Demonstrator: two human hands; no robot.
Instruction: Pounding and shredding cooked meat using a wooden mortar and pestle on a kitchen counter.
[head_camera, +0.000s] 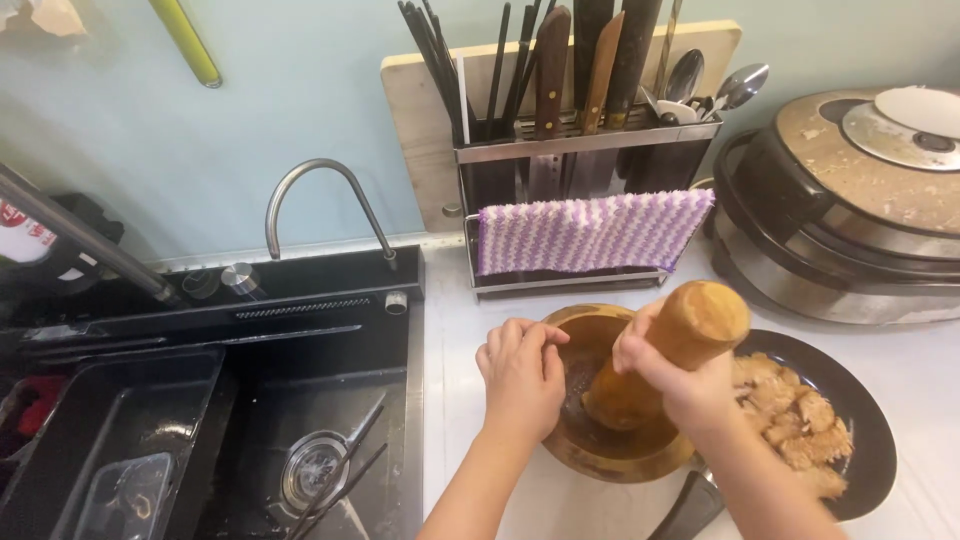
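A wooden mortar (590, 455) stands on the white counter in front of me. My right hand (672, 385) grips a thick wooden pestle (690, 330) that stands tilted inside the bowl. My left hand (522, 375) rests over the mortar's left rim, fingers curled onto its edge. What lies at the bottom of the bowl is hidden by the pestle and my hands. Right of the mortar, a black plate (872, 440) holds several pieces of shredded pale-brown food (795, 420).
A black sink (250, 440) with a curved tap (315, 195) fills the left side; chopsticks lie in its basin. Behind the mortar stands a metal utensil rack (585, 150) with knives and spoons, a purple-white cloth (590, 230) draped on it. A rice cooker (850, 200) sits at the right.
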